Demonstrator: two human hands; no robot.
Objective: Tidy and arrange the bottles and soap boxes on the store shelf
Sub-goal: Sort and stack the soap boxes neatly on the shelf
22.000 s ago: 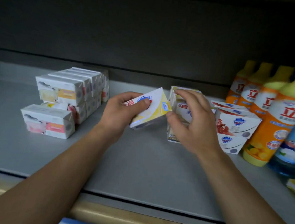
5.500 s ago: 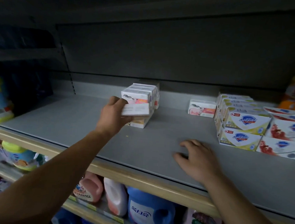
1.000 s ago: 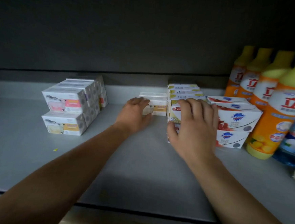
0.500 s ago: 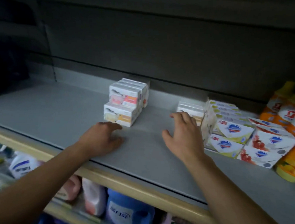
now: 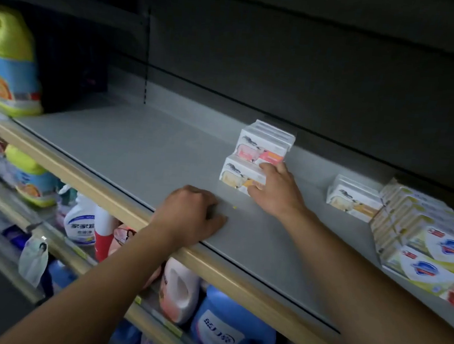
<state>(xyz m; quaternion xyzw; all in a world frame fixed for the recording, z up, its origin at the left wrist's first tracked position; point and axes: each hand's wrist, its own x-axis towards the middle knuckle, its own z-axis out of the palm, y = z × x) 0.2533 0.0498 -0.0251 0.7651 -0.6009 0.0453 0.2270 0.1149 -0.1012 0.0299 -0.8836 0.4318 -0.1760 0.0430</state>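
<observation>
A two-high stack of white soap boxes (image 5: 260,152) stands mid-shelf on the grey shelf (image 5: 130,148). My right hand (image 5: 276,192) grips the right end of the bottom white soap box (image 5: 238,174), thumb under, fingers on its front. My left hand (image 5: 190,215) rests curled, knuckles down, on the shelf near the front edge, holding nothing. Two more stacked white soap boxes (image 5: 353,196) sit to the right. Further right is a block of yellow-and-white Safeguard soap boxes (image 5: 419,235), with a red-printed box at the frame edge.
A large yellow-capped detergent jug (image 5: 9,65) stands at the far left on the neighbouring shelf. Below the wooden shelf lip (image 5: 228,277) are spray bottles (image 5: 81,220), a pink bottle (image 5: 179,293) and a blue detergent jug (image 5: 227,329).
My view swung left. My right hand moved left from the yellow boxes onto the bottom box of the left white stack. My left hand slid back and curled at the shelf front.
</observation>
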